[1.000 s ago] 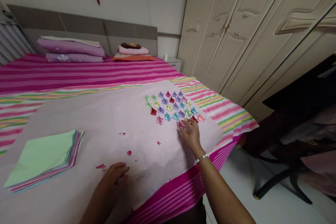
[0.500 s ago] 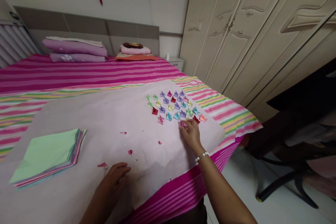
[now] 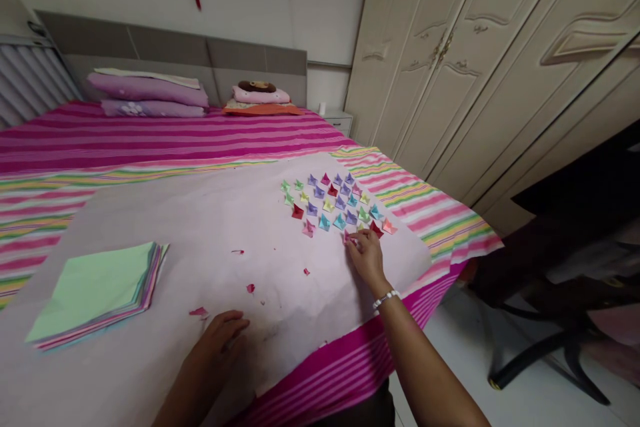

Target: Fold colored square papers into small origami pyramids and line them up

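Note:
My right hand (image 3: 367, 257), a white bead bracelet at its wrist, has its fingertips closed on a small pink folded-paper piece (image 3: 347, 237) at the near edge of a group of similar pieces. Several of these, among them a dark red one (image 3: 297, 211), a blue one (image 3: 325, 222) and an orange one (image 3: 389, 227), lie in loose rows on a pale sheet (image 3: 200, 213). My left hand (image 3: 217, 340) hovers or rests low over the sheet, fingers loosely bent and apart, holding nothing. Just beyond it lies a torn pink scrap (image 3: 199, 311).
A stack of coloured paper (image 3: 100, 287), light green on top, lies at the left. Small red scraps (image 3: 251, 288) dot the sheet's middle. The sheet covers a striped bed (image 3: 240, 130) with folded bedding (image 3: 150, 90) at its head. A wardrobe (image 3: 425, 60) stands at the right.
The view has shifted slightly. My right hand stays at the pink piece by the near edge of the group, and my left hand has hardly moved.

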### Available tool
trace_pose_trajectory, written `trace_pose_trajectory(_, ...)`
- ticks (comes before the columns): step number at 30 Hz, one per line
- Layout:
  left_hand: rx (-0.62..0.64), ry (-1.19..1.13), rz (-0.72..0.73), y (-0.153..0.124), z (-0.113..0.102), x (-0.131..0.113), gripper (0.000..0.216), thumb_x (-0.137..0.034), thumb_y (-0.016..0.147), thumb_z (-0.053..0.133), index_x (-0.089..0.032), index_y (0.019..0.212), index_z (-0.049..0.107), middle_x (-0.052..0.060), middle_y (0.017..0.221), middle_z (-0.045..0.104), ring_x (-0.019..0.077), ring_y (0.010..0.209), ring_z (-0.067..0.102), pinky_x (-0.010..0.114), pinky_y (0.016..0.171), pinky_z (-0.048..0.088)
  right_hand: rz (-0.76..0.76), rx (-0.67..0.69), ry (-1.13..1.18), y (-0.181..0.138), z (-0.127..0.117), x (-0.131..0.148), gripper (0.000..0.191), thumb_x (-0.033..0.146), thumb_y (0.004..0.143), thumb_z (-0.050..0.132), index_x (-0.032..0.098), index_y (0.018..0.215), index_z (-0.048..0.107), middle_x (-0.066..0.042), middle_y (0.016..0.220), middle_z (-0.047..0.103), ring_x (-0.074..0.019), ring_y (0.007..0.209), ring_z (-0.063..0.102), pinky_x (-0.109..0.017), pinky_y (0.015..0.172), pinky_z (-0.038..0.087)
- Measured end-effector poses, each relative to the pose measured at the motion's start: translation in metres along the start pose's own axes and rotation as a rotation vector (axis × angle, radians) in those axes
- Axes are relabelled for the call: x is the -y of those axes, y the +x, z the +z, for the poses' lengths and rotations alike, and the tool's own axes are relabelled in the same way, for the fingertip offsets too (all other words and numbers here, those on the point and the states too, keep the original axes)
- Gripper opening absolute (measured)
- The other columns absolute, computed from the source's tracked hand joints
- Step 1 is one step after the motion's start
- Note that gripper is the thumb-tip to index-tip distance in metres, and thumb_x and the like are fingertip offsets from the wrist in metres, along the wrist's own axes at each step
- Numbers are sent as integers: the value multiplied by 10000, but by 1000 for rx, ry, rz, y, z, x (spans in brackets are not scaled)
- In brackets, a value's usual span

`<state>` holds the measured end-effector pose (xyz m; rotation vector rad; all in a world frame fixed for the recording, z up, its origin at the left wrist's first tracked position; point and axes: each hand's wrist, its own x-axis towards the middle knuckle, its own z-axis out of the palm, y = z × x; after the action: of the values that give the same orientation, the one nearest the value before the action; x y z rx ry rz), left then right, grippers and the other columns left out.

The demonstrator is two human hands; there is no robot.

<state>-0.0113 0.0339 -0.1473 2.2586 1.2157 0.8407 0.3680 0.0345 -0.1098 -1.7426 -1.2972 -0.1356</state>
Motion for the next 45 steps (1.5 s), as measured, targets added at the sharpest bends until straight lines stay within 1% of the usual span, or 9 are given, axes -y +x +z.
trace_pose_trajectory(9,-10,-19,-31,-4,-2,-3,211,-258,828,528,-265,937,709,55,1062,679,194,887,697,267,653,599,5,-90,14,-2,3,2,295,320,796,594,161,1030,673,-115,1013,546,-269,962,552,-463,861,484)
trace_pose_trajectory(16,-61,-84,-39,-3,-10,-14,218,-308,827,518,-247,904,713,61,1004,696,178,769,697,273,625,600,-31,-199,110,-18,10,42,256,314,841,566,199,1062,624,-116,1093,508,-277,1070,506,-509,916,457)
trace_pose_trajectory(22,-99,-69,-5,-2,-18,-18,209,-280,842,521,-232,915,711,70,997,698,166,772,695,255,625,591,-187,61,248,-59,44,102,212,234,844,574,212,1048,630,-114,1078,569,-252,1015,555,-430,869,504)
trace_pose_trajectory(25,-178,-24,13,0,-37,-21,187,-264,859,519,-221,917,692,61,955,709,190,914,682,309,788,583,-273,259,350,-79,61,134,185,211,861,563,224,1031,632,-99,1020,604,-247,969,567,-421,843,505)
trace_pose_trajectory(27,-236,-11,-5,1,-54,-18,186,-257,878,498,-208,910,675,60,942,710,182,902,680,318,817,573,-315,358,415,-89,71,153,159,208,862,566,222,1004,637,-88,977,620,-243,936,569,-406,815,507)
trace_pose_trajectory(31,-449,93,-97,1,-93,3,176,-261,870,510,-199,911,670,66,929,717,198,904,675,359,854,555,-372,460,514,-98,88,184,146,197,866,555,229,975,646,-79,955,634,-242,910,572,-396,793,506)
trace_pose_trajectory(35,-535,138,-132,3,-120,36,212,-326,878,520,-202,971,664,88,1050,701,242,1072,626,452,975,491,-398,519,566,-98,103,206,151,203,889,526,229,951,661,-74,937,650,-237,902,573,-394,792,501)
trace_pose_trajectory(40,-501,140,-114,11,-129,65,467,-461,794,643,-196,1175,593,127,1325,578,303,1355,397,532,1093,362,-449,583,529,-95,127,223,292,212,864,560,219,1143,646,-114,1132,628,-261,1073,542,-446,916,477)
trace_pose_trajectory(45,-421,78,-194,10,-123,82,573,-475,802,636,-193,1285,513,149,1428,480,306,1392,339,532,1118,324,-517,684,443,-90,147,242,405,231,878,545,224,1281,576,-143,1330,508,-276,1208,464,-478,996,423)
